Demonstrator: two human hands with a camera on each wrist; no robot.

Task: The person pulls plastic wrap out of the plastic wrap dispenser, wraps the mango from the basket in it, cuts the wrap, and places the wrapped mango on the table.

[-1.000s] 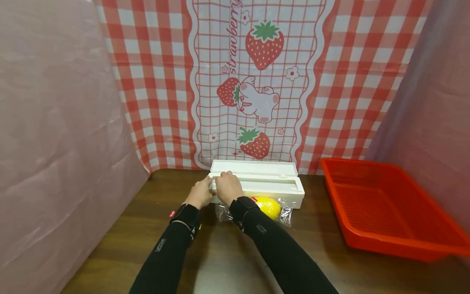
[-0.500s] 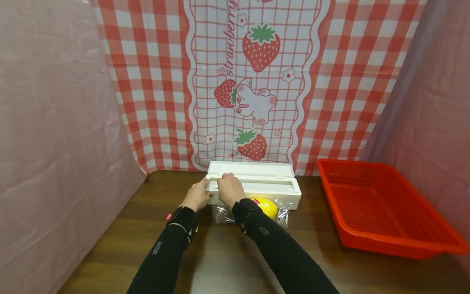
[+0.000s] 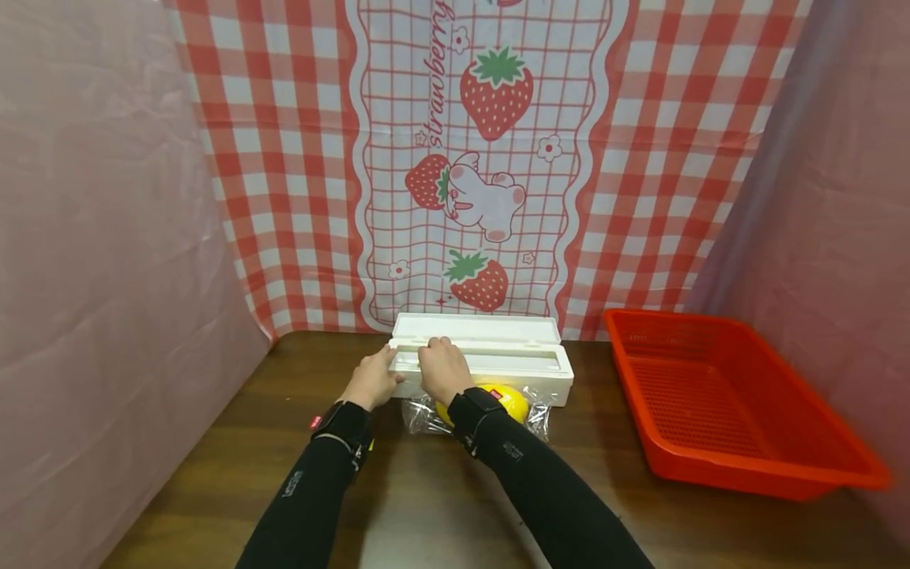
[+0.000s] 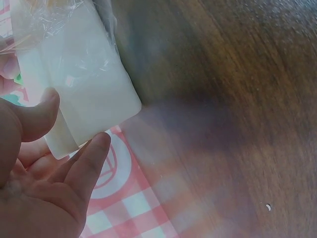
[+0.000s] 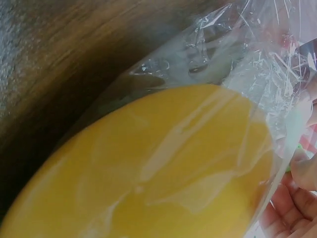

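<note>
A long white box [image 3: 526, 387] lies on the table, its lid [image 3: 476, 327] raised at the back. At its left end, my left hand [image 3: 371, 381] grips the corner; in the left wrist view the thumb and fingers of this hand [image 4: 54, 168] lie around the box's end [image 4: 94, 94]. My right hand [image 3: 445, 371] bends over the top opening near the left end, fingertips hidden in the head view; what they pinch is unclear. A yellow rounded object [image 3: 508, 401] in clear plastic rests against the box's front, partly behind the right wrist, and it fills much of the right wrist view [image 5: 148, 163].
An orange-red plastic basket [image 3: 732, 464] stands on the right of the brown wooden table [image 3: 426, 506]. Behind the box hangs a red and white checked cloth [image 3: 284, 158] with strawberry prints. Pale pink cloth [image 3: 107, 237] hangs on both sides.
The head view has shifted, so the box, basket and cloth appear farther left. My right hand has moved slightly rightward along the box, while my left hand stays at its left end.
</note>
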